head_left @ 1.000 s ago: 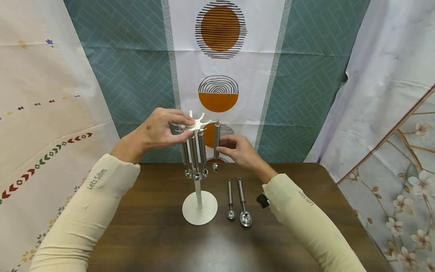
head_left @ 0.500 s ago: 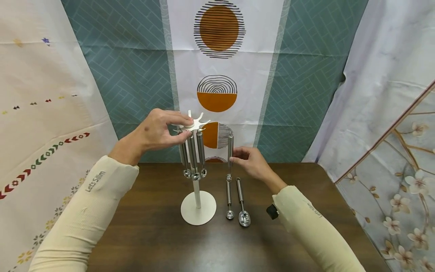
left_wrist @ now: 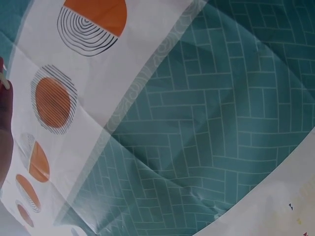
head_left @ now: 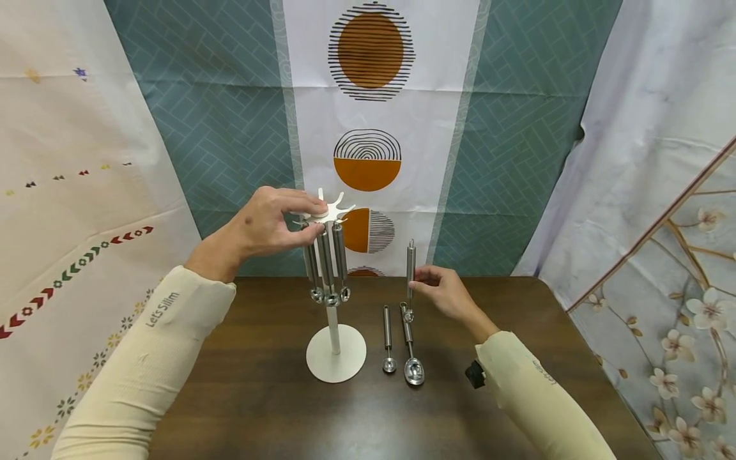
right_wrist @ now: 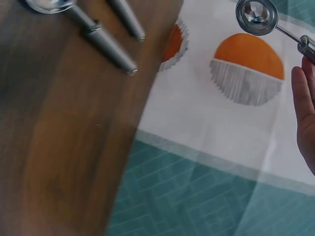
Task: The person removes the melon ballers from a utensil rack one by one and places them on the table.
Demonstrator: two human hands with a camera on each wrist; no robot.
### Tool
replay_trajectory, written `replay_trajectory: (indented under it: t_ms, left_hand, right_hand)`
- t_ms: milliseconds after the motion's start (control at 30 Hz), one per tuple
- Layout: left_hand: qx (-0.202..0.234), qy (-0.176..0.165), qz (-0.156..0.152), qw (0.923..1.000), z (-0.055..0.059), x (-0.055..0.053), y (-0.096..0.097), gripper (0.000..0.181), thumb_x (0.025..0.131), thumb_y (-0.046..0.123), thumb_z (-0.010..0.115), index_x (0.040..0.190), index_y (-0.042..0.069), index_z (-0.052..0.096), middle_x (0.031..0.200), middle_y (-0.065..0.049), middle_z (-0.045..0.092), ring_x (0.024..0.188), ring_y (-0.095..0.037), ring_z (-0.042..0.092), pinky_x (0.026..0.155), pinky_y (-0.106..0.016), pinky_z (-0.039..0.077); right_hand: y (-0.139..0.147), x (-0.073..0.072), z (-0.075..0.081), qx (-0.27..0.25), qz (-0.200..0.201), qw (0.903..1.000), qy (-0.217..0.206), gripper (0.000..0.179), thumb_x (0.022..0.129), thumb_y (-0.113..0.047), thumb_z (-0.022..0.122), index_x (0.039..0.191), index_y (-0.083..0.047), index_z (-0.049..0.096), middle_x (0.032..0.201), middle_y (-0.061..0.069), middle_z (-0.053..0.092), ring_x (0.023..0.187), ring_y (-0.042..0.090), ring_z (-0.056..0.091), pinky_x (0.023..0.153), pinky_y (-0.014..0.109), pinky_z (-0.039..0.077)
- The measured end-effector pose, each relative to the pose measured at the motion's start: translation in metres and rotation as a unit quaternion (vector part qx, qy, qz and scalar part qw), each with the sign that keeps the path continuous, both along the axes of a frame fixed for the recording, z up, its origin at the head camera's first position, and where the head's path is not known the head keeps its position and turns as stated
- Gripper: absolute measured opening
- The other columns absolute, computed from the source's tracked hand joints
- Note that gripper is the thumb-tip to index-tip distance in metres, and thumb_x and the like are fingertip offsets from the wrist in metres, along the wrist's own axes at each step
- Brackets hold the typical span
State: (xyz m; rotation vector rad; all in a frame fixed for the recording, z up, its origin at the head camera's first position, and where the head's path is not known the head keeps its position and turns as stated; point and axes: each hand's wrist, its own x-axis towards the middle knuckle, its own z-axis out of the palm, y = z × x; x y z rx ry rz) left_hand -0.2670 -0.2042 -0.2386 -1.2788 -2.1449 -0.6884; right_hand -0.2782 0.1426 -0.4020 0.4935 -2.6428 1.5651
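My left hand (head_left: pixel 267 220) grips the hub at the top of a white utensil stand (head_left: pixel 336 354) with thumb and fingers. Several steel scoops (head_left: pixel 326 255) hang from the stand's curved hooks just below that hand. To the right, above the table, my right hand (head_left: pixel 447 292) pinches the handle of a melon baller (head_left: pixel 411 265), held upright with its bowl down; the right wrist view shows the round bowl (right_wrist: pixel 256 17) close up. On the table lie a small melon baller (head_left: pixel 388 335) and a larger oval scoop (head_left: pixel 413 370), side by side.
The dark wooden table (head_left: pixel 247 396) ends at a patterned curtain (head_left: pixel 506 191) behind it. A flowered cloth (head_left: pixel 678 306) hangs on the right and an embroidered cloth (head_left: pixel 75 268) on the left. The stand's round base is left of the lying tools.
My right hand has carried the melon baller right and down, away from the stand, to over the handle end of the oval scoop. My left hand keeps its place on the stand's top.
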Motion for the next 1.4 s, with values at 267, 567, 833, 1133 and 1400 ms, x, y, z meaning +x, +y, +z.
replay_trajectory:
  t_ms: [267, 567, 833, 1133, 1400]
  left_hand:
    - [0.001, 0.008, 0.007, 0.9999, -0.002, -0.001, 0.002, 0.029, 0.079, 0.015, 0.075, 0.104, 0.001, 0.078, 0.105, -0.011, 0.075, 0.097, -0.030, 0.072, 0.083, -0.048, 0.057]
    - [0.005, 0.013, 0.010, 0.9999, -0.003, -0.001, 0.004, 0.027, 0.079, 0.011, 0.075, 0.104, 0.002, 0.078, 0.105, -0.010, 0.075, 0.097, -0.030, 0.072, 0.083, -0.049, 0.057]
    - [0.006, 0.010, 0.015, 0.9998, -0.004, 0.002, 0.004, 0.028, 0.079, 0.011, 0.076, 0.105, 0.001, 0.078, 0.105, -0.010, 0.075, 0.097, -0.030, 0.072, 0.083, -0.050, 0.057]
    - [0.009, 0.014, 0.011, 0.9998, -0.003, 0.003, 0.005, 0.028, 0.079, 0.011, 0.075, 0.104, 0.000, 0.078, 0.104, -0.011, 0.075, 0.097, -0.031, 0.072, 0.083, -0.050, 0.057]
    - [0.004, 0.007, 0.024, 0.9997, -0.004, 0.003, 0.004, 0.028, 0.079, 0.011, 0.075, 0.105, 0.001, 0.078, 0.106, -0.012, 0.075, 0.099, -0.031, 0.071, 0.084, -0.050, 0.056]
  right_hand:
    - [0.016, -0.002, -0.030, -0.001, -0.021, 0.9997, 0.008, 0.030, 0.091, -0.015, 0.073, 0.113, 0.006, 0.068, 0.104, 0.015, 0.071, 0.093, 0.024, 0.066, 0.079, 0.030, 0.053]
    - [0.028, -0.002, -0.056, -0.005, -0.038, 0.9993, -0.003, 0.026, 0.091, -0.013, 0.074, 0.108, 0.005, 0.069, 0.099, 0.012, 0.071, 0.085, 0.014, 0.064, 0.073, 0.023, 0.052]
    - [0.033, 0.000, -0.070, -0.003, -0.057, 0.9982, -0.019, 0.025, 0.090, -0.009, 0.074, 0.109, 0.006, 0.069, 0.099, 0.013, 0.071, 0.089, 0.021, 0.065, 0.074, 0.024, 0.051]
    - [0.037, -0.003, -0.093, 0.004, -0.079, 0.9963, -0.034, 0.025, 0.090, -0.008, 0.073, 0.108, 0.008, 0.069, 0.094, 0.012, 0.070, 0.086, 0.019, 0.064, 0.072, 0.024, 0.050]
    - [0.039, -0.004, -0.112, 0.012, -0.090, 0.9952, -0.038, 0.023, 0.088, -0.008, 0.074, 0.104, 0.008, 0.070, 0.090, 0.010, 0.070, 0.081, 0.015, 0.062, 0.069, 0.023, 0.049]
